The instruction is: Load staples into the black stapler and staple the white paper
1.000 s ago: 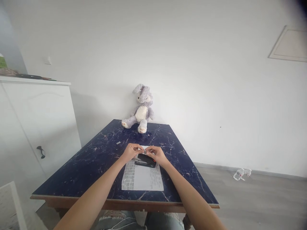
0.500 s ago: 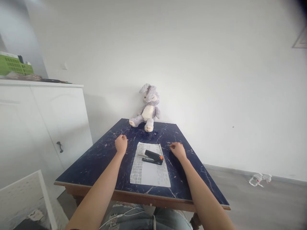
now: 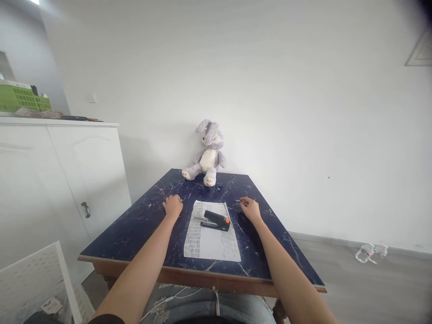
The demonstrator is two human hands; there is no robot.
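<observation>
A black stapler with an orange tip lies on a white printed sheet in the middle of the dark blue marbled table. My left hand rests on the table left of the sheet, its fingers curled down over the surface. My right hand rests right of the sheet, its fingertips pinched together around something too small to name. Neither hand touches the stapler.
A grey and white plush rabbit sits at the table's far edge against the wall. A white cabinet with a green crate on top stands to the left. A plastic bottle lies on the floor at right.
My hands were together above the stapler, working on a small piece. They have moved apart to either side of the sheet and come down onto the table. The view has shifted left.
</observation>
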